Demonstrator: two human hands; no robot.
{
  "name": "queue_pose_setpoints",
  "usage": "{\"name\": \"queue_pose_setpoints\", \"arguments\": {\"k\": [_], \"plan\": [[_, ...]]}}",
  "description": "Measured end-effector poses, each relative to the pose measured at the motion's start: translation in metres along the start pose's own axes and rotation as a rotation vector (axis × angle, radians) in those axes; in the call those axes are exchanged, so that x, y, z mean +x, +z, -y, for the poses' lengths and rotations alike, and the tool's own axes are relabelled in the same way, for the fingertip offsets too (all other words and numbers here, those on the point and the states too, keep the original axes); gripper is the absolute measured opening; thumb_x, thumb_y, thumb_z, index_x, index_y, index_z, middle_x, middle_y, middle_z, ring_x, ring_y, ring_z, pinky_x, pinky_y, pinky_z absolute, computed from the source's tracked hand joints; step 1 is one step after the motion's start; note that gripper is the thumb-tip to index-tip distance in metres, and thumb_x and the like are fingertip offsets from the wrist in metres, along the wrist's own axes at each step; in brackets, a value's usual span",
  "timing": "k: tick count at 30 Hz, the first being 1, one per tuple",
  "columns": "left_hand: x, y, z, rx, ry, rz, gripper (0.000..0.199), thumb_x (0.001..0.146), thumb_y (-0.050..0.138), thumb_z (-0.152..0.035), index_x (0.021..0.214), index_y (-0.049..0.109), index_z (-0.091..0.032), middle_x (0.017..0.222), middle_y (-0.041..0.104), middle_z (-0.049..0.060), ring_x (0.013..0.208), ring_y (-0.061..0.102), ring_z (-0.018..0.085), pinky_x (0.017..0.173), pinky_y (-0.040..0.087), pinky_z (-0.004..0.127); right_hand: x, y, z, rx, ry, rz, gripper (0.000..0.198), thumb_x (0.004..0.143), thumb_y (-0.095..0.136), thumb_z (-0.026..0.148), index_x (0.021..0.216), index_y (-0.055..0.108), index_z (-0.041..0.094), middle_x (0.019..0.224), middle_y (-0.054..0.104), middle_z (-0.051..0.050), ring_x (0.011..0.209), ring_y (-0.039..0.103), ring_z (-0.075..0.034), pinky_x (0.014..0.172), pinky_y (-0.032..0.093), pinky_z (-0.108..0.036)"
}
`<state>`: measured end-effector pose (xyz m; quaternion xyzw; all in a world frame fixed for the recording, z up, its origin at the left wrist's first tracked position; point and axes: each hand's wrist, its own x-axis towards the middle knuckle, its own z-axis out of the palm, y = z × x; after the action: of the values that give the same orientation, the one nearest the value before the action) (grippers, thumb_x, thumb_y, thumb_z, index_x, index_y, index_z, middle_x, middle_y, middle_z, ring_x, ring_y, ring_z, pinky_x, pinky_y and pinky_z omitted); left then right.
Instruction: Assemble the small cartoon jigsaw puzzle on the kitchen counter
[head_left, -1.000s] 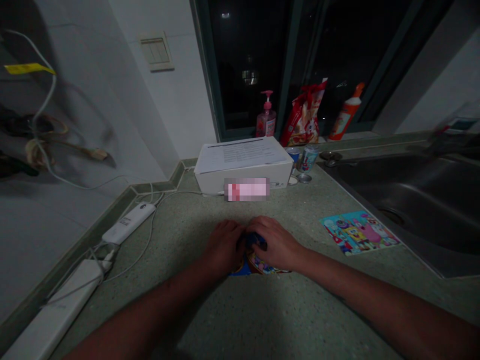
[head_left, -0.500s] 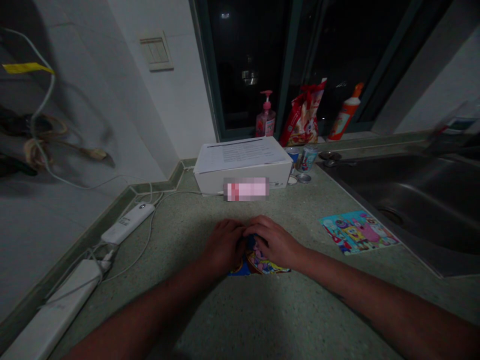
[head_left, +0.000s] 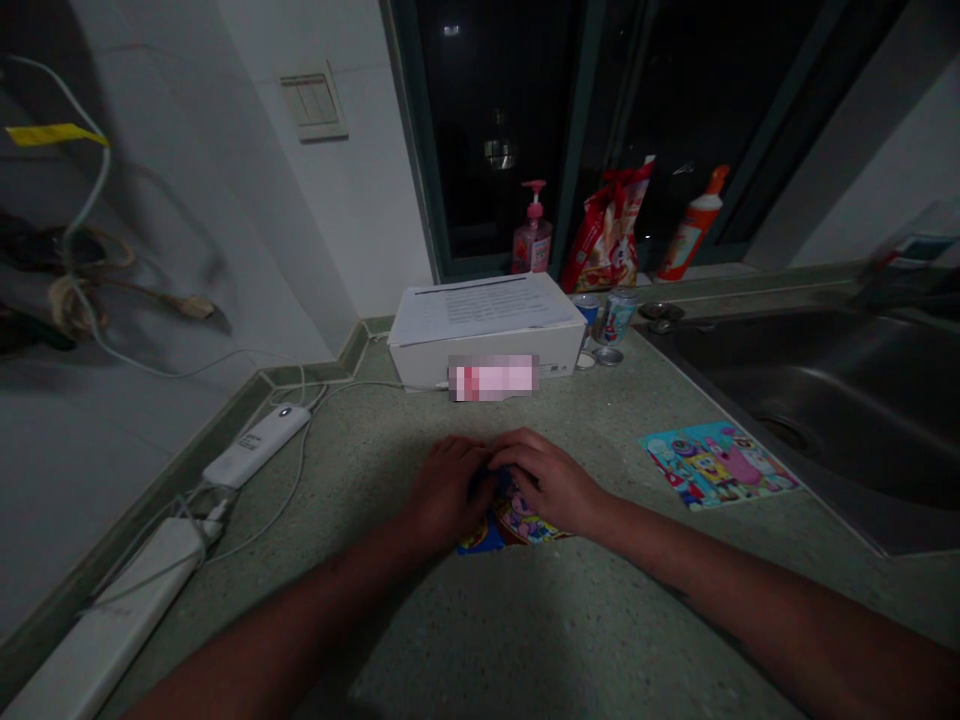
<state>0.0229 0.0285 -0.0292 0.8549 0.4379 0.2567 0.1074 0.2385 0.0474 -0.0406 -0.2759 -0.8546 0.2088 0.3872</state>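
Note:
A colourful cartoon picture sheet (head_left: pixel 517 520) lies on the counter under both hands, its upper part covered by them. My left hand (head_left: pixel 454 485) rests over the sheet's left side, fingers bent and thumb tucked in toward the middle. From the right comes my right hand (head_left: pixel 551 480), curled over the top and right side with its fingertips meeting the left hand's. Both hands appear closed on the sheet; the exact grip of the fingertips is hidden. A second cartoon picture sheet (head_left: pixel 716 465) lies flat to the right, near the sink.
A white box (head_left: pixel 487 350) with a printed paper (head_left: pixel 480 305) on top stands behind the hands. Cans (head_left: pixel 618 315) and lids (head_left: pixel 607 356) sit beside it. The steel sink (head_left: pixel 840 400) is at right. A power strip (head_left: pixel 142 580) and cables lie left.
The lower right edge of the sheet under my hands has shifted slightly up and left. My hands have barely moved, staying together over it.

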Motion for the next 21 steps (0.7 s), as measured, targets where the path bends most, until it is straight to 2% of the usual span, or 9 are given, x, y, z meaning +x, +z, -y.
{"name": "queue_pose_setpoints", "arguments": {"k": [6,13,17,21], "plan": [[0.0018,0.0002,0.0019,-0.04,-0.007,-0.058,0.018,0.1,0.06,-0.02,0.11,0.075,-0.021,0.111,0.075,0.007,0.105,0.067,0.025,0.097,0.051,0.045,-0.0001,0.0,0.0029,0.002,-0.003,0.002,0.039,0.091,0.051,-0.001,0.117,0.069,0.024,0.118,0.067,-0.01,0.113,0.066,-0.023,0.097,0.059,-0.042],[0.0013,0.0024,0.0067,-0.118,-0.029,-0.097,0.018,0.097,0.062,-0.017,0.108,0.076,-0.02,0.109,0.076,0.007,0.104,0.068,0.023,0.097,0.053,0.043,0.0036,-0.0058,0.0038,-0.097,0.137,0.042,0.03,0.089,0.06,0.005,0.114,0.069,0.019,0.108,0.073,-0.01,0.105,0.068,-0.026,0.094,0.057,-0.045],[0.0012,0.0019,0.0069,-0.144,-0.012,-0.099,0.019,0.098,0.061,-0.018,0.11,0.076,-0.022,0.108,0.076,0.006,0.103,0.068,0.023,0.098,0.053,0.043,0.0042,-0.0063,0.0033,-0.123,0.149,0.042,0.025,0.092,0.059,0.007,0.111,0.07,0.019,0.103,0.074,-0.009,0.1,0.069,-0.025,0.089,0.056,-0.041],[0.0016,-0.0001,0.0055,-0.141,-0.064,-0.094,0.017,0.098,0.06,-0.019,0.105,0.075,-0.021,0.104,0.076,0.006,0.1,0.069,0.023,0.095,0.054,0.043,0.0036,-0.0061,0.004,-0.095,0.139,0.038,0.025,0.094,0.057,0.009,0.111,0.07,0.02,0.103,0.074,-0.008,0.098,0.069,-0.023,0.087,0.056,-0.039]]}}
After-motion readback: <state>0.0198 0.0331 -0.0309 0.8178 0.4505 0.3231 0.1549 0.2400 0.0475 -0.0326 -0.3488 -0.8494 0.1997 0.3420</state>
